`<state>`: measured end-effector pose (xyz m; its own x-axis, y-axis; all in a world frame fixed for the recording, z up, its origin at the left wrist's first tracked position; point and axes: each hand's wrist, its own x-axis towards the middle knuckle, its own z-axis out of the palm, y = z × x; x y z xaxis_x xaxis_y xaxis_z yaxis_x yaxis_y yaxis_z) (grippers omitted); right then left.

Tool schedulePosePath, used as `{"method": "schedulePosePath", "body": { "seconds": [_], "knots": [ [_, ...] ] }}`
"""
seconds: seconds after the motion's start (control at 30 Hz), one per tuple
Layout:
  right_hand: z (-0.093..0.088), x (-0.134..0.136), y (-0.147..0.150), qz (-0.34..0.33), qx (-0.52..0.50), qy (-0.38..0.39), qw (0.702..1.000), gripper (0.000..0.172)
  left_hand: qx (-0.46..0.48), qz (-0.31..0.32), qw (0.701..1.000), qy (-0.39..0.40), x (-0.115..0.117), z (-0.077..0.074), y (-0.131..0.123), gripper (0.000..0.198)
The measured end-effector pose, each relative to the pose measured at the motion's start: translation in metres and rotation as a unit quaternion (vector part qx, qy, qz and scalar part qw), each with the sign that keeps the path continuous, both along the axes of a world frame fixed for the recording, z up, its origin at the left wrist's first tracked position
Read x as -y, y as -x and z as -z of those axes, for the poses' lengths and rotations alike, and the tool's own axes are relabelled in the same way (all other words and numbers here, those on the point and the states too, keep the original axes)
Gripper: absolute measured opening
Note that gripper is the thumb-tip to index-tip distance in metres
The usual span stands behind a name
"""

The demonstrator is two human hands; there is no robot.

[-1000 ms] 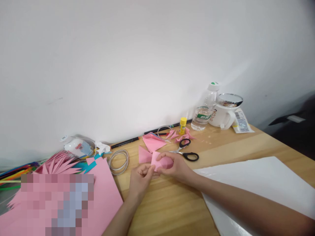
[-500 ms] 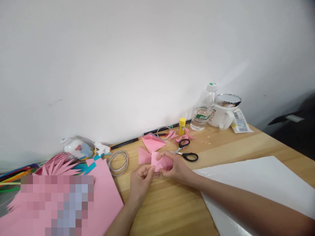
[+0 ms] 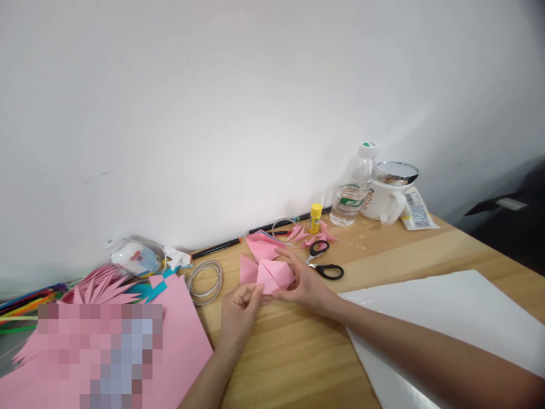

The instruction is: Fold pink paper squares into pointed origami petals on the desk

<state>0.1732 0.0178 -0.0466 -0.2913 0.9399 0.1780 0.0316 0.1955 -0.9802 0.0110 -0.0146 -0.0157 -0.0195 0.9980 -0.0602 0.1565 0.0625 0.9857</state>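
My left hand (image 3: 238, 309) pinches the lower left corner of a folded piece of pink paper (image 3: 270, 276) between thumb and fingers. A diagonal crease line runs across its face. On the paper's right side, my right hand (image 3: 307, 284) curves around it, thumb at the bottom edge and fingers along the upper right, partly hidden behind it. Another pink paper piece (image 3: 247, 269) lies just behind on the left. Beyond that is a stack of folded pink paper (image 3: 264, 246). Black-handled scissors (image 3: 327, 271) rest beside my right hand.
A yellow glue stick (image 3: 315, 219) stands among pink paper scraps (image 3: 324, 234). Further right are a water bottle (image 3: 348, 199) and a white mug (image 3: 378, 200). A white board (image 3: 443, 318) covers the right side, pink sheets (image 3: 183, 341) the left. A coiled cord (image 3: 205, 283) lies between.
The small flap on the held paper now lies spread into a larger flat face with a diagonal line. My right fingers have moved from its front to its upper right edge.
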Motion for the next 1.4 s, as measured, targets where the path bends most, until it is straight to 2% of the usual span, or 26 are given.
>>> {"method": "schedulePosePath", "body": {
  "seconds": [0.13,0.3,0.53,0.67,0.77,0.9,0.97,1.2,1.4],
  "knots": [
    [-0.004,-0.001,-0.001,0.034,0.060,-0.042,0.997,0.068,0.027,0.017,0.999,0.007,-0.001,0.006,0.001,0.021],
    [-0.008,0.001,-0.001,0.028,0.071,-0.033,0.997,0.064,0.033,0.019,0.999,0.013,-0.003,0.006,0.002,0.022],
    [0.008,-0.005,0.002,-0.045,-0.057,0.006,0.997,0.066,0.050,-0.003,0.998,0.024,-0.004,0.000,0.003,0.022],
    [0.007,-0.005,0.003,-0.105,-0.132,0.009,0.986,0.065,0.072,-0.052,0.996,0.019,-0.009,0.005,0.011,0.022],
    [0.004,-0.004,0.003,-0.096,-0.159,-0.004,0.983,0.056,0.076,-0.048,0.996,0.018,-0.012,0.006,0.015,0.022],
    [0.002,-0.004,0.001,-0.069,-0.136,-0.024,0.988,0.029,0.078,-0.034,0.996,0.039,-0.013,0.005,0.014,0.025],
    [0.001,-0.003,0.001,-0.060,-0.113,-0.043,0.991,0.024,0.092,-0.045,0.994,0.039,-0.013,0.005,0.014,0.027],
    [-0.006,0.006,0.002,-0.063,0.015,-0.107,0.992,0.026,0.186,-0.055,0.980,0.044,-0.013,0.008,0.012,0.037],
    [-0.008,0.009,0.004,-0.071,0.004,-0.091,0.993,0.027,0.129,-0.071,0.988,0.048,-0.013,0.002,0.009,0.043]
  ]
}}
